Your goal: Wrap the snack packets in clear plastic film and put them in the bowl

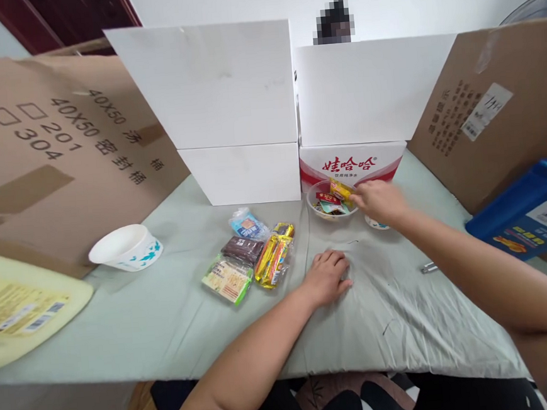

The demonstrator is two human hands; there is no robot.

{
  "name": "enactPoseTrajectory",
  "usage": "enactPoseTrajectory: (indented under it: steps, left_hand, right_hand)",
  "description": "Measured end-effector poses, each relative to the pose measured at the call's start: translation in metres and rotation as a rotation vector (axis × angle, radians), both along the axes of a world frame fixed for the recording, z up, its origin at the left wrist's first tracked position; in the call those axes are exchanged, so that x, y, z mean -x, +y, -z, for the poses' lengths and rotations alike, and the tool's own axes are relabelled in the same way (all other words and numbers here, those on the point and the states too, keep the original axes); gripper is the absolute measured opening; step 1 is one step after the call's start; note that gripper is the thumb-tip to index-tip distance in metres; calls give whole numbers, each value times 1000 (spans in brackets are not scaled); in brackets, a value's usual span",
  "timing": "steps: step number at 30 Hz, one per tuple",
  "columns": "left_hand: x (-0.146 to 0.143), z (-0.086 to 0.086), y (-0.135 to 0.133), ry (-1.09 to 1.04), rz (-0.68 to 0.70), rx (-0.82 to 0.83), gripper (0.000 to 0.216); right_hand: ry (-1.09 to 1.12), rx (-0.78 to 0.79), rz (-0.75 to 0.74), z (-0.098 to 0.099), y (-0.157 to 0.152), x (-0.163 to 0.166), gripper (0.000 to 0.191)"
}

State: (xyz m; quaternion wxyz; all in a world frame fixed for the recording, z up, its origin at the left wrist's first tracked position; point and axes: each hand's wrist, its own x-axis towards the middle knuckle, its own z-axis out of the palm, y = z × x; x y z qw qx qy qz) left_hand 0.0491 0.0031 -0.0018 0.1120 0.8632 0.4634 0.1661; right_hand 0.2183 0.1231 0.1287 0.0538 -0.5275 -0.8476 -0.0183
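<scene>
My right hand (380, 203) pinches a small yellow snack packet (341, 191) at the right rim of a clear plastic bowl (310, 203). Inside the bowl lie several small wrapped snacks, among them a red packet (327, 197). Palm down on the cloth, my left hand (326, 278) rests with its fingers loosely spread and holds nothing. To its left is a group of packaged snacks: a yellow packet (273, 259), a dark brown packet (242, 250), a blue packet (248, 224) and a pale packet with green edges (227, 279).
A white paper bowl (128, 248) stands at left; another paper cup (376, 223) is partly hidden under my right hand. A yellow bottle (26, 306) and a blue bottle (529, 210) flank the table. White boxes (240, 176) and cardboard boxes (27, 205) enclose the back and sides. A person's head shows behind.
</scene>
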Motion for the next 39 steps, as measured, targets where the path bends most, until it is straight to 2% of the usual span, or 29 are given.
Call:
enactPoseTrajectory:
  steps: [2, 3, 5, 8, 10, 13, 16, 19, 21, 23, 25, 26, 29, 31, 33, 34, 36, 39]
  left_hand:
    - [-1, 0, 0, 5, -15, 12, 39]
    - [-2, 0, 0, 10, -30, 26, 41]
    - [-3, 0, -1, 22, -66, 53, 48]
    - [-4, 2, -4, 31, -88, 63, 54]
    - [-3, 5, -7, 32, -89, 57, 51]
    - [-2, 9, -8, 30, -98, 47, 44]
    - [-1, 11, -5, 24, -88, 37, 41]
    - [0, 9, 0, 21, -47, 24, 40]
    - [0, 6, 0, -3, 21, -16, 34]
    - [-1, 1, -3, -70, 155, -102, 22]
    - [-2, -5, -9, -163, 275, -248, 18]
    - [-3, -8, -12, -207, 284, -342, 18]
    - [-1, -15, -16, -253, 132, -600, 23]
    - [2, -15, -12, -189, 68, -588, 29]
    - [5, -11, -4, -108, 86, -412, 37]
    - [7, -8, 0, -84, 95, -309, 41]
    - [9, -2, 6, -76, 84, -158, 45]
    - [10, 4, 8, -118, 23, -123, 45]
  right_hand:
    - [91, 22, -305, 3, -27, 30, 40]
    - [106, 45, -416, 8, -38, 47, 51]
    - [135, 91, -559, 24, -54, 80, 85]
    - [290, 294, -650, 55, -62, 121, 111]
    - [326, 359, -680, 73, -61, 137, 107]
    - [359, 340, -675, 87, -60, 141, 73]
    - [456, 347, -595, 86, -60, 121, 64]
    - [580, 430, -361, 74, -55, 80, 64]
    - [685, 616, -161, 64, -49, 45, 66]
    - [796, 842, -16, 57, -46, 8, 64]
    - [822, 998, 47, 53, -47, -25, 52]
    - [805, 1051, 63, 53, -49, -38, 44]
    - [713, 1148, 47, 60, -58, -56, 33]
    - [646, 1188, 2, 68, -63, -55, 31]
    - [581, 1135, 6, 76, -68, -47, 28]
    - [556, 1044, 32, 80, -71, -44, 30]
    - [521, 736, 85, 85, -78, -43, 34]
    - [480, 294, 50, 91, -93, -62, 31]
